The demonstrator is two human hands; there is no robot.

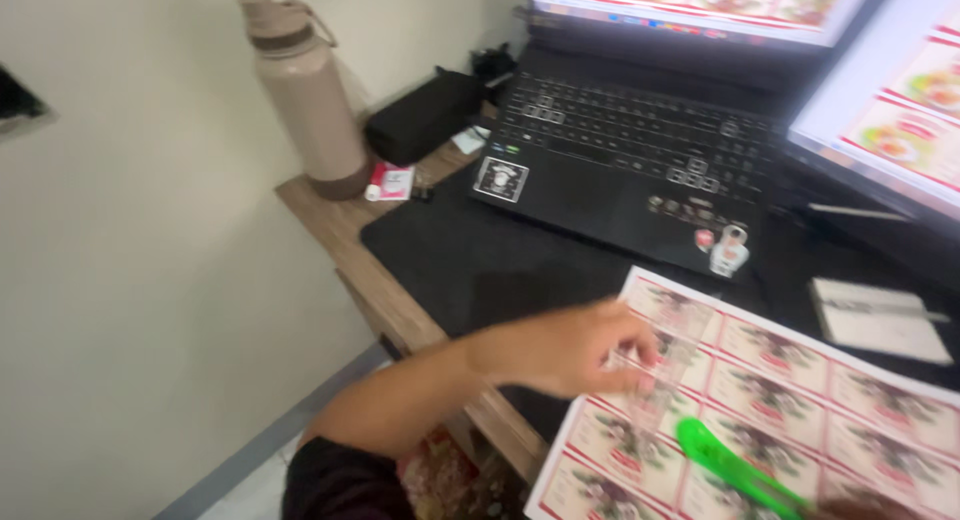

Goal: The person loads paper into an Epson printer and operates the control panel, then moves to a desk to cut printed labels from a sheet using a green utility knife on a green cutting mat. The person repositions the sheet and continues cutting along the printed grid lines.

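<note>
A printed sheet of small red-bordered floral labels (800, 380) lies on the black desk mat (470, 260) at the lower right. My left hand (570, 350) reaches across from the left, over the sheet's left part. Its fingers are pinched on a blurred, clear plastic strip (655, 385) that rests on the labels. A bright green tool (735, 470) slants over the sheet's lower part. Only a sliver of my right hand (850, 508) shows at the bottom edge, at the green tool's far end, where it appears to grip it.
An open black laptop (620, 150) sits behind the sheet, with a second screen (890, 110) at the right. A tan bottle (310, 90), a black pouch (420, 115) and a small red-and-white box (392, 182) stand at the wooden desk's left end (400, 310). A white notepad (875, 320) lies right.
</note>
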